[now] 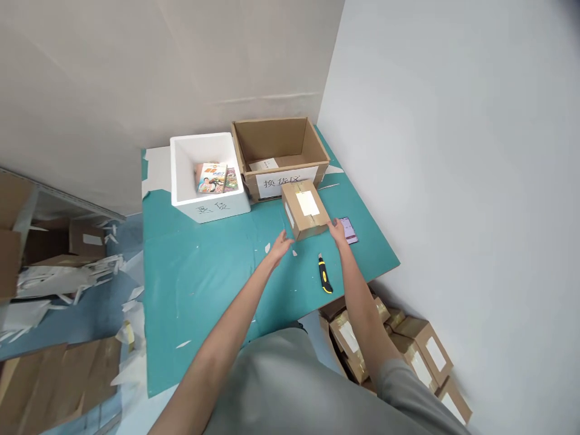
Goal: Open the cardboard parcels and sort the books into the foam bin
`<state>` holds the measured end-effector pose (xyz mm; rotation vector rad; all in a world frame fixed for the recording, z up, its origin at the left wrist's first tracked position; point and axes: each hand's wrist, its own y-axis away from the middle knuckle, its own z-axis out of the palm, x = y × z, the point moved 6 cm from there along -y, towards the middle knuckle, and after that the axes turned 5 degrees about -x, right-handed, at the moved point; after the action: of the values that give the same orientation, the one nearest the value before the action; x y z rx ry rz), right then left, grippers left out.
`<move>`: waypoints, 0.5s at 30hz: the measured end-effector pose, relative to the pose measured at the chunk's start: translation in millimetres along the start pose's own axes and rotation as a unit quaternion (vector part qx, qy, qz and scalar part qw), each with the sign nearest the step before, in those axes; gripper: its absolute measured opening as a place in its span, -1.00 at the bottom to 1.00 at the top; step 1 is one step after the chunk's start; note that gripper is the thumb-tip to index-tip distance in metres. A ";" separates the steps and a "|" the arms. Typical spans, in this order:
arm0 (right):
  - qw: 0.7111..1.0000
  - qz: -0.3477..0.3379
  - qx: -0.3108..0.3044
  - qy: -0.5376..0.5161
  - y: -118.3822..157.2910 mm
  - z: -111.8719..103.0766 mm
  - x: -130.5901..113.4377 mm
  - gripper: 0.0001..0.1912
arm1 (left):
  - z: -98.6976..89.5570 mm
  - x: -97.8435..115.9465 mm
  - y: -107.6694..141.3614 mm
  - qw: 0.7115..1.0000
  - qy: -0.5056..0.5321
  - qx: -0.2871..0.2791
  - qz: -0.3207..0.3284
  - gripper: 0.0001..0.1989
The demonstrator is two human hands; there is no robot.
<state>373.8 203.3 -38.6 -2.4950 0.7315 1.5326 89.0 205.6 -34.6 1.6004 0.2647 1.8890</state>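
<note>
A taped cardboard box (pixel 297 211) with a white label sits on the green-topped table, in front of the larger carton. My left hand (pixel 281 246) is just off its near left corner, fingers stretched apart and nothing held. At the near right corner is my right hand (pixel 338 231), its fingers extended and seeming to touch the box without gripping it. A phone (pixel 348 230) with a lit screen lies beside my right hand. Between my forearms, close to the front edge, rests a black and yellow utility knife (pixel 324 275).
A white foam bin (pixel 203 210) holding several books stands at the back left, beside an open carton (pixel 281 115) with a handwritten label. Paper scraps dot the green table (pixel 181 290). Several boxes (pixel 419 338) are piled below on the right; cardboard and paper waste (pixel 58 278) lies left.
</note>
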 end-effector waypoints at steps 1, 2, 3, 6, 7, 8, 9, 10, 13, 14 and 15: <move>1.000 0.008 -0.008 -0.002 -2.3 4.7 2.6 -0.37 | 12.1 -0.3 -12.7 1.000 -0.007 -0.001 0.001 -0.18; 1.000 0.015 -0.015 -0.003 -1.9 10.2 5.0 -0.41 | 20.9 -1.5 -21.9 1.000 -0.015 -0.001 0.003 -0.16; 1.000 0.019 -0.021 -0.004 1.2 16.3 6.9 -0.43 | 26.0 -3.5 -27.5 1.000 -0.023 0.001 0.007 -0.15; 1.000 0.013 -0.018 -0.004 28.1 36.7 8.7 -0.43 | 20.2 -12.5 -23.3 0.998 -0.046 0.023 0.025 -0.13; 1.000 0.008 -0.015 -0.001 43.8 45.5 8.6 -0.41 | 12.0 -16.2 -16.4 0.998 -0.052 0.034 0.031 -0.13; 1.000 0.004 -0.015 0.002 63.2 56.2 8.2 -0.38 | 1.1 -20.5 -7.4 0.997 -0.056 0.046 0.035 -0.12; 1.000 0.001 -0.020 0.005 86.6 69.2 8.0 -0.35 | -12.1 -25.1 3.0 0.996 -0.060 0.059 0.039 -0.12; 0.999 -0.002 -0.032 0.004 113.7 84.4 7.9 -0.30 | -28.0 -30.0 14.9 0.994 -0.067 0.074 0.043 -0.12; 0.993 -0.006 -0.110 -0.033 207.8 135.5 9.6 -0.20 | -90.5 -46.0 58.3 0.983 -0.098 0.141 0.062 -0.15; 0.986 -0.010 -0.158 -0.052 237.9 151.7 10.1 -0.21 | -115.4 -52.6 75.7 0.978 -0.105 0.168 0.071 -0.17; 0.974 -0.017 -0.216 -0.065 264.0 165.6 10.7 -0.25 | -141.8 -60.7 94.6 0.972 -0.102 0.199 0.078 -0.19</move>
<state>122.3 26.1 -89.3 -2.6361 0.3603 2.0021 -72.9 131.7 -67.0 2.1233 0.4622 1.8480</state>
